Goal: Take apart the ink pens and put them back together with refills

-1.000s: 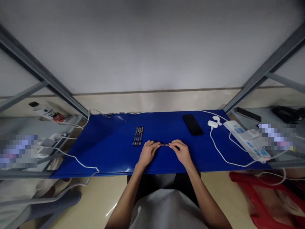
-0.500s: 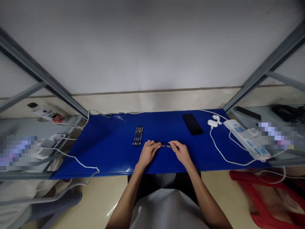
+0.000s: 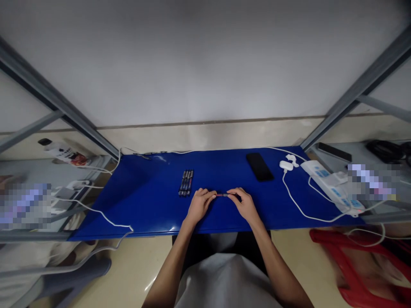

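Between my two hands a slim pen [image 3: 221, 195] lies crosswise just above the blue tabletop [image 3: 144, 201], reddish on its left part and greyish on its right. My left hand [image 3: 200, 204] pinches its left end between thumb and fingers. On the other end, the fingertips of my right hand [image 3: 243, 202] are closed. Both ends are hidden under the fingers. Several dark pens [image 3: 186, 183] lie side by side in a neat row, up and to the left of my left hand.
A black phone [image 3: 259, 167] lies beyond my right hand. Further right are a white charger [image 3: 286, 165] and a power strip [image 3: 334, 186] with looping white cables. Metal posts flank the table. A bottle [image 3: 66, 153] stands tilted-looking at left; a red stool [image 3: 349, 273] is at lower right.
My right hand has shifted very slightly left along the pen, its fingertips a little differently placed. My left hand stays almost where it was. The row of pens has not moved.
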`<state>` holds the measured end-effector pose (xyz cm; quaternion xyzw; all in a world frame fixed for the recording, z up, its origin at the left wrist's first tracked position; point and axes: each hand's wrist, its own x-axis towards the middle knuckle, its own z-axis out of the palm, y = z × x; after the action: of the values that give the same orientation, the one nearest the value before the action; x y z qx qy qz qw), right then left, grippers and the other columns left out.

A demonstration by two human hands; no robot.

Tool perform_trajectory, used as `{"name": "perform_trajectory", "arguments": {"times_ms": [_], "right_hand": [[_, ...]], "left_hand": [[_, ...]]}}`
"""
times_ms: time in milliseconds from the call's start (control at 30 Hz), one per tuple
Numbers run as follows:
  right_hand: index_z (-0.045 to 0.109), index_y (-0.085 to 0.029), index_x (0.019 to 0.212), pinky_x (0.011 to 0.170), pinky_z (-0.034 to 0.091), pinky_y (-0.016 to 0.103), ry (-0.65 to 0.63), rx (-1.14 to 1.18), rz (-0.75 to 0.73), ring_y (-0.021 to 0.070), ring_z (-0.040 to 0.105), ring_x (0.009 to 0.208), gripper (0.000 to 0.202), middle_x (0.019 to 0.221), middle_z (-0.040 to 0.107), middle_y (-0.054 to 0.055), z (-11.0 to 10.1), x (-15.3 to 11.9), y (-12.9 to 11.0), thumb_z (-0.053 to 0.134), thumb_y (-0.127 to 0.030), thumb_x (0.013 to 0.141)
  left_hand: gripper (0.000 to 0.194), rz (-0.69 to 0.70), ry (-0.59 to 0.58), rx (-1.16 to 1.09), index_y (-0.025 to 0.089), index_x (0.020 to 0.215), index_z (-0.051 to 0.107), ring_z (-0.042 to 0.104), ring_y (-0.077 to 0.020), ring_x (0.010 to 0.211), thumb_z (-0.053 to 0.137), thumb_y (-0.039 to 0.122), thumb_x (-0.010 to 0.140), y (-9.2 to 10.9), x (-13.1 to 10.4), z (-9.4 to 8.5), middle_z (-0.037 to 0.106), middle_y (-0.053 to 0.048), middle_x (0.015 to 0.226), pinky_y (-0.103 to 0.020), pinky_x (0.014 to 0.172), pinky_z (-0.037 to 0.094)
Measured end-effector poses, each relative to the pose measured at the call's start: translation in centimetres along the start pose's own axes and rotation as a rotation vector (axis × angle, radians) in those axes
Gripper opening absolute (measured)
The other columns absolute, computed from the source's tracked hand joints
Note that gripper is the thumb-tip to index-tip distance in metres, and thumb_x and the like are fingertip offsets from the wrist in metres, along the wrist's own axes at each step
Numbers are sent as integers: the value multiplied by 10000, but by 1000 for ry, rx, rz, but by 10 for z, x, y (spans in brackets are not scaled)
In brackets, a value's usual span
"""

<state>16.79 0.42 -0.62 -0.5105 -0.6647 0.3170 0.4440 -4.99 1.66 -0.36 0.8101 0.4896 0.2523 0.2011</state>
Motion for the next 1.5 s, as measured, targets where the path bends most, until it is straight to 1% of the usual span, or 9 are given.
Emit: {"name": "perform_trajectory", "arguments": {"times_ms": [367, 500, 733, 900, 1000, 1100, 1300, 1400, 1500], "right_hand": [[699, -243, 887, 838, 490, 354, 23, 47, -95, 211, 630, 882, 117, 899, 689, 46, 0, 2, -3, 593, -289, 909], [704, -244, 947, 798, 496, 324, 4, -4, -34, 201, 640, 847, 166, 894, 691, 47, 0, 1, -3, 548, -300, 931], [674, -219, 1040, 570, 459, 239, -52, -16, 91, 145, 588, 605, 286, 777, 674, 28, 3, -2, 1, 457, -387, 959], [649, -216, 1075, 519, 433, 228, -63, 14, 152, 130, 511, 503, 333, 586, 545, -19, 4, -3, 5, 415, -428, 968], [619, -220, 1109, 503, 424, 231, -58, 29, 154, 132, 489, 487, 321, 559, 495, -36, 5, -3, 4, 425, -430, 963], [585, -222, 1136, 549, 445, 248, -48, 36, 108, 150, 538, 555, 283, 623, 548, -22, 4, -2, 2, 473, -400, 946], [604, -218, 1085, 812, 500, 336, 4, 45, 50, 196, 631, 810, 230, 844, 656, 36, 3, 0, 3, 584, -343, 893], [638, -222, 1045, 859, 498, 360, 18, 27, 33, 212, 636, 897, 205, 967, 665, 64, 3, 0, 5, 612, -335, 876], [656, -223, 1018, 870, 501, 372, 19, 15, 17, 219, 640, 918, 185, 997, 669, 71, 3, 0, 5, 617, -333, 874]], "left_hand": [[379, -20, 3, -14, 245, 1112, 664, 496, -176, 839, 329, 385, 1005, -3, 0, 3, 636, -43, 904, -326, 798, 370], [370, -14, 20, -26, 242, 1111, 668, 500, -178, 835, 352, 399, 997, -2, 0, 2, 627, -45, 874, -325, 796, 377], [370, 7, 15, -34, 256, 1106, 674, 479, -175, 835, 364, 421, 991, 0, -1, -1, 599, -36, 844, -316, 789, 369], [381, 27, 5, -29, 258, 1094, 682, 467, -173, 818, 354, 425, 992, 1, 0, -1, 584, -35, 819, -317, 782, 359], [391, 26, -5, -23, 261, 1101, 679, 471, -176, 822, 344, 431, 994, 2, 0, -2, 586, -37, 820, -321, 786, 361], [400, 17, -9, -20, 255, 1110, 674, 481, -181, 837, 336, 436, 995, 2, 0, -2, 602, -43, 848, -328, 796, 367], [388, 4, 10, -27, 250, 1136, 669, 497, -182, 832, 354, 425, 993, 0, 0, -1, 624, -49, 860, -331, 795, 378], [376, -4, 16, -26, 256, 1133, 669, 497, -178, 830, 360, 418, 992, 0, 0, 0, 625, -44, 860, -319, 787, 379], [381, -5, 17, -39, 253, 1136, 665, 491, -178, 834, 353, 420, 994, 0, 0, 0, 621, -42, 866, -317, 794, 376]]}}
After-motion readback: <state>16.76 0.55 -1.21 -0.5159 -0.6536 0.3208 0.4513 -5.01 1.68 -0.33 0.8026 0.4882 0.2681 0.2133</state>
